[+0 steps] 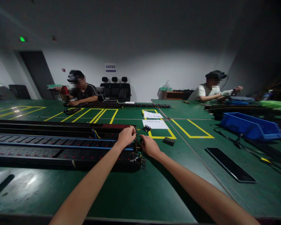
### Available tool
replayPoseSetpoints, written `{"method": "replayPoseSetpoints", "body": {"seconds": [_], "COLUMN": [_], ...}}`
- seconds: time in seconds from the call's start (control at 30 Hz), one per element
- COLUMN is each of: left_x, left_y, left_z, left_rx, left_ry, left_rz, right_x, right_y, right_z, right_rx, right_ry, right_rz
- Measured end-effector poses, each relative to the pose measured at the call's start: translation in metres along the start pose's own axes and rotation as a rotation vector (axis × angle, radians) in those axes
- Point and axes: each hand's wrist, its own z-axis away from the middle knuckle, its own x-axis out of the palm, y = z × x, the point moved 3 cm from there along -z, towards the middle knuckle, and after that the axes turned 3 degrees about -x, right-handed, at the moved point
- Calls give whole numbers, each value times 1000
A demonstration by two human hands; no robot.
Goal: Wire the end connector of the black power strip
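Several long black power strips lie side by side on the green table, their right ends near the middle. My left hand rests curled on the right end of the strips, fingers closed around something small that I cannot make out. My right hand is just right of that end, fingers bent and pinching at the end fitting. Yellow and blue wires stick out of one strip. A small black bracket lies just beyond my hands.
White paper sheets lie in a yellow-marked box. A small black block, a flat black plate, a blue bin and cables sit to the right. Two people work at the far side, left and right.
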Motion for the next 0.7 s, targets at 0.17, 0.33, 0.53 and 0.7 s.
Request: {"method": "replayPoseSetpoints", "body": {"seconds": [0.17, 0.33, 0.53, 0.7], "left_x": [1, 2, -1, -4], "left_y": [-3, -4, -1, 3], "left_z": [-2, -2, 0, 3], "left_rx": [-27, -32, -39, -42], "left_ry": [-19, -17, -18, -57], "left_rz": [17, 21, -25, -49], "right_x": [-4, -5, -7, -6], "right_y": [-2, -3, -4, -4], "right_z": [1, 2, 2, 2], "right_rx": [-11, -12, -21, -28], "right_ry": [-6, -9, -7, 0], "right_rz": [17, 35, 48, 46]}}
